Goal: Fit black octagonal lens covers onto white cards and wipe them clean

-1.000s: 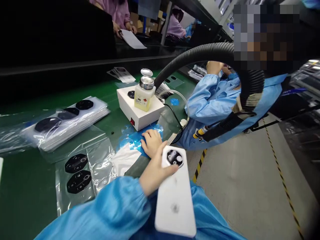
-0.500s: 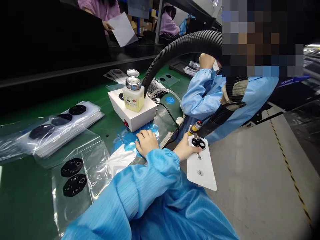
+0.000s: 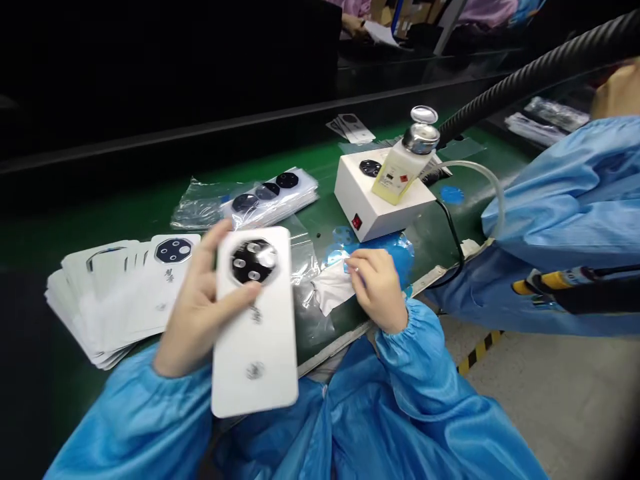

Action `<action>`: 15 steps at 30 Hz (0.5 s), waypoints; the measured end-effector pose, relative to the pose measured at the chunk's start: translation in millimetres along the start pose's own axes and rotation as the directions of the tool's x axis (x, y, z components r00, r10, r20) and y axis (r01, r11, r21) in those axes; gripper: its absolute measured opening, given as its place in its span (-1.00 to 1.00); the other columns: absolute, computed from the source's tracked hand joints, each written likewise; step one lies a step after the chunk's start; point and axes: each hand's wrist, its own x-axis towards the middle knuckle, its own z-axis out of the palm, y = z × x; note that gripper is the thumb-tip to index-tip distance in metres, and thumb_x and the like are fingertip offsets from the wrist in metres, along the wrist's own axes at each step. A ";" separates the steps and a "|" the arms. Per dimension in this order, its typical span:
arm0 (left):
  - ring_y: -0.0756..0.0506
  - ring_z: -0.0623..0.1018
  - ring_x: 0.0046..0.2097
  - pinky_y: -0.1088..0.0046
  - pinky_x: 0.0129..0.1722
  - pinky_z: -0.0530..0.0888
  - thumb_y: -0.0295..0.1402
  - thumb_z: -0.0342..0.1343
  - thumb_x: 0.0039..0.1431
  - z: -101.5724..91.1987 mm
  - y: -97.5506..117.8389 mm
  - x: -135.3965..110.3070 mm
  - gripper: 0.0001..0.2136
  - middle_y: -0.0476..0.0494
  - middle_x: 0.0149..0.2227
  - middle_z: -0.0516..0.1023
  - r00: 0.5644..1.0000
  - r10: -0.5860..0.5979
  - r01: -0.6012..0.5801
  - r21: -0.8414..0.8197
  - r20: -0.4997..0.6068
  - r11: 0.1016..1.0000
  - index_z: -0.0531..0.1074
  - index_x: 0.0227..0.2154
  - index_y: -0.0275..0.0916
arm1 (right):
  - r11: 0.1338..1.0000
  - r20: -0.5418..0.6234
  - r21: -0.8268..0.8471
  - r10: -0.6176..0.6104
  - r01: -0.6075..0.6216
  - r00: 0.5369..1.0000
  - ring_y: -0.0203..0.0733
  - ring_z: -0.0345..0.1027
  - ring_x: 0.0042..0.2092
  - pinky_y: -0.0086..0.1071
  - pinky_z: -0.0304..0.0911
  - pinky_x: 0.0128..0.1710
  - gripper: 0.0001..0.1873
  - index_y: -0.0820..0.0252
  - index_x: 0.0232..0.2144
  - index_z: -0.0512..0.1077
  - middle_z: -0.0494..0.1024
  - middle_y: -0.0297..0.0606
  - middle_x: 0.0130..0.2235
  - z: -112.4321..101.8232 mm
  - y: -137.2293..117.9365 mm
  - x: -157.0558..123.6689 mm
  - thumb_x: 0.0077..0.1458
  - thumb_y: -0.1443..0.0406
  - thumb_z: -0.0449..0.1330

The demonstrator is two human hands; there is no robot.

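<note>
From where I'm standing, the head camera looks down on a green bench mat (image 3: 310,150). The person's left hand (image 3: 197,310) is wrapped around the edge of a white phone-shaped plate (image 3: 255,370), fingers spread behind it and thumb lying across its face, just below a glossy black camera-lens piece (image 3: 253,261) seated near the top. The plate is held up and tilted over the bench, and it carries dark printed marks too blurred to read.

The right hand (image 3: 377,287) is curled, fingers drawn together, against a crumpled white wipe (image 3: 333,290) beside a sheet of blue film (image 3: 403,257). I can't tell whether it actually has a grip on either.

Left of the plate sits a fanned stack of white cards (image 3: 110,300), the top one with a black lens piece and a few dark characters I can't make out. Behind it lie clear bags of black lens pieces (image 3: 265,200).

Farther back stands a white box with a red switch (image 3: 375,200), and on it a dispenser bottle of pale yellow liquid (image 3: 403,175), with a metal pump top and a red hazard diamond; its small print is unreadable. A black corrugated hose (image 3: 530,87) arcs overhead, and a blue-sleeved arm (image 3: 565,193) of a co-worker fills the right side.
</note>
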 end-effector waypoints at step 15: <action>-0.07 0.58 -0.41 0.43 -0.45 0.56 -0.41 0.22 0.03 -8.0 -26.2 2.6 -0.17 0.01 -0.31 0.56 0.998 -0.057 0.053 -0.110 -0.037 0.993 -0.16 0.25 0.10 | 1.000 0.249 -0.003 0.018 -0.018 0.968 -0.08 0.21 -0.18 -0.18 0.18 -0.18 -0.90 0.18 -0.35 0.36 0.38 -0.17 -0.26 0.3 20.3 -12.6 0.10 0.26 0.12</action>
